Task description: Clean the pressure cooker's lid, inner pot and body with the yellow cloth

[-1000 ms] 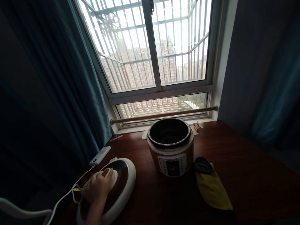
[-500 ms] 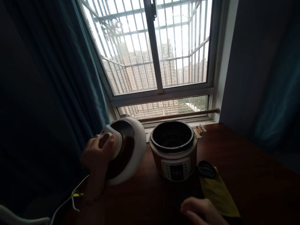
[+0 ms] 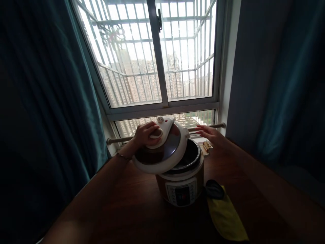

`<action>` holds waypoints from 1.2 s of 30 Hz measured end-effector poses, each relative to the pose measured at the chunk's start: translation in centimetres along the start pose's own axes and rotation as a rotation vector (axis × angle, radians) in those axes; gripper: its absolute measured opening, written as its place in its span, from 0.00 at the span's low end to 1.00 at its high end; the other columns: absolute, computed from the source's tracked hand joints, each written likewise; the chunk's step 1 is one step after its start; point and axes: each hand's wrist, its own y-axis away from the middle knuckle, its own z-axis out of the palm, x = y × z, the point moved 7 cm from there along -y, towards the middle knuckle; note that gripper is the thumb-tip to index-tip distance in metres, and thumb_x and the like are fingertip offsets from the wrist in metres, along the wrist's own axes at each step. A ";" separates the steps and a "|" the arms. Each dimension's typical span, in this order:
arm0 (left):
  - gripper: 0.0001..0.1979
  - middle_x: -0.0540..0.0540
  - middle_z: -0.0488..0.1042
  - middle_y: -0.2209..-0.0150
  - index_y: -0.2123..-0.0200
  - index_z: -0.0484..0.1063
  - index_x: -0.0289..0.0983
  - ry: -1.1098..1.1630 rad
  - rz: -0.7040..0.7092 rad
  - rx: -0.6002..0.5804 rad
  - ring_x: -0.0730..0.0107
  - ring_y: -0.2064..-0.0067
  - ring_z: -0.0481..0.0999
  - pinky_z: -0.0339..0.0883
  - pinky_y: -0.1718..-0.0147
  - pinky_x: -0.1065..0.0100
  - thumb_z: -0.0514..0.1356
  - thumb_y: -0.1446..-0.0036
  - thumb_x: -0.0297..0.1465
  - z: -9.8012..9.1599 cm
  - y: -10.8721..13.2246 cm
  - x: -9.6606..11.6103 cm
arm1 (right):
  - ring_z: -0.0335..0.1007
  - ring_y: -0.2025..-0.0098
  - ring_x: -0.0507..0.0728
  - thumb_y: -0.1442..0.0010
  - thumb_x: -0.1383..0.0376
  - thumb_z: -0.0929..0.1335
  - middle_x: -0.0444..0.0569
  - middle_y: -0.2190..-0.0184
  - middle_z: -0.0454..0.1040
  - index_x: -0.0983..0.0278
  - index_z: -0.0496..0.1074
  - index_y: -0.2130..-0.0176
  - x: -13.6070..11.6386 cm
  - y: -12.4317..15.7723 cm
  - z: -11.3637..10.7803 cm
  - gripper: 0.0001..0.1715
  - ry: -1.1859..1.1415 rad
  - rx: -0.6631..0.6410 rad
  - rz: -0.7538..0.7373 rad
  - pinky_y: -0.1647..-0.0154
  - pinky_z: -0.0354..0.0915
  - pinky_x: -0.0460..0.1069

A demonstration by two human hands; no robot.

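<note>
My left hand grips the handle of a pressure cooker lid, white-rimmed with a dark shiny top. The lid is tilted and held over the left part of the electric pressure cooker, covering some of its opening. Inside the cooker the dark inner pot shows on the right side. My right hand is raised just right of the lid's edge, fingers stretched out and holding nothing. A control panel faces me on the cooker's front.
A yellow cloth with a dark round piece lies right of the cooker on the brown wooden table. Behind the cooker are a small wooden-looking item, a horizontal rod and a barred window. Blue curtains hang at the left.
My left hand has carried the lid rightward from beside the cooker to partly above it. My right hand has risen from the table's front to the cooker's far right. The view has shifted slightly.
</note>
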 end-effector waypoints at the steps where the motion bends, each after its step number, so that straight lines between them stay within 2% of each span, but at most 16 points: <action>1: 0.21 0.42 0.74 0.61 0.61 0.73 0.39 0.012 0.066 0.002 0.64 0.63 0.75 0.68 0.65 0.67 0.60 0.58 0.45 0.6 -0.6 0.5 | 0.68 0.51 0.60 0.51 0.58 0.71 0.54 0.51 0.71 0.65 0.69 0.50 0.3 -0.5 0.5 0.30 0.027 -0.050 -0.017 0.47 0.62 0.58; 5: 0.20 0.41 0.74 0.62 0.61 0.72 0.37 0.063 0.272 0.037 0.65 0.65 0.75 0.69 0.69 0.67 0.60 0.55 0.42 1.9 -2.4 2.4 | 0.64 0.46 0.60 0.50 0.57 0.71 0.52 0.47 0.67 0.63 0.66 0.47 1.3 -0.5 2.0 0.32 0.174 -0.235 -0.080 0.44 0.61 0.56; 8: 0.19 0.41 0.74 0.63 0.61 0.71 0.37 0.097 0.343 0.039 0.66 0.65 0.75 0.69 0.68 0.67 0.59 0.54 0.42 2.8 -3.2 3.2 | 0.66 0.48 0.61 0.51 0.57 0.72 0.50 0.50 0.70 0.62 0.68 0.48 1.8 0.4 1.3 0.31 0.249 -0.201 -0.118 0.45 0.62 0.55; 13: 0.19 0.42 0.74 0.64 0.60 0.70 0.37 0.168 0.360 -0.018 0.68 0.67 0.74 0.68 0.70 0.69 0.57 0.53 0.42 5.1 -3.7 3.8 | 0.70 0.54 0.62 0.50 0.56 0.71 0.49 0.56 0.75 0.62 0.70 0.50 2.6 1.8 -0.8 0.29 0.472 -0.085 -0.120 0.51 0.65 0.55; 18: 0.18 0.41 0.74 0.64 0.60 0.70 0.37 0.216 0.380 -0.070 0.69 0.68 0.74 0.67 0.72 0.70 0.57 0.51 0.41 7.4 -3.7 4.7 | 0.72 0.61 0.59 0.48 0.54 0.69 0.49 0.61 0.76 0.64 0.70 0.50 3.3 3.1 -1.3 0.29 0.578 -0.084 -0.102 0.60 0.67 0.50; 22: 0.17 0.42 0.73 0.66 0.61 0.70 0.37 0.225 0.402 -0.102 0.70 0.69 0.73 0.67 0.73 0.70 0.56 0.51 0.41 8.4 -3.7 5.3 | 0.71 0.66 0.56 0.47 0.54 0.68 0.49 0.65 0.76 0.66 0.71 0.51 3.7 3.8 -1.3 0.27 0.613 -0.111 -0.094 0.65 0.65 0.48; 29: 0.17 0.42 0.73 0.66 0.60 0.69 0.36 0.235 0.405 -0.109 0.69 0.69 0.73 0.67 0.73 0.70 0.56 0.50 0.40 9.4 -3.2 5.3 | 0.67 0.70 0.54 0.46 0.54 0.67 0.47 0.71 0.75 0.66 0.72 0.52 4.2 3.7 -1.4 0.25 0.684 -0.150 -0.115 0.68 0.61 0.46; 36: 0.17 0.42 0.72 0.67 0.60 0.69 0.35 0.249 0.418 -0.109 0.70 0.71 0.71 0.66 0.74 0.70 0.57 0.51 0.40 10.1 -2.5 5.6 | 0.68 0.67 0.55 0.44 0.55 0.67 0.49 0.66 0.75 0.64 0.70 0.50 4.4 3.9 -0.8 0.25 0.719 -0.230 -0.161 0.64 0.61 0.46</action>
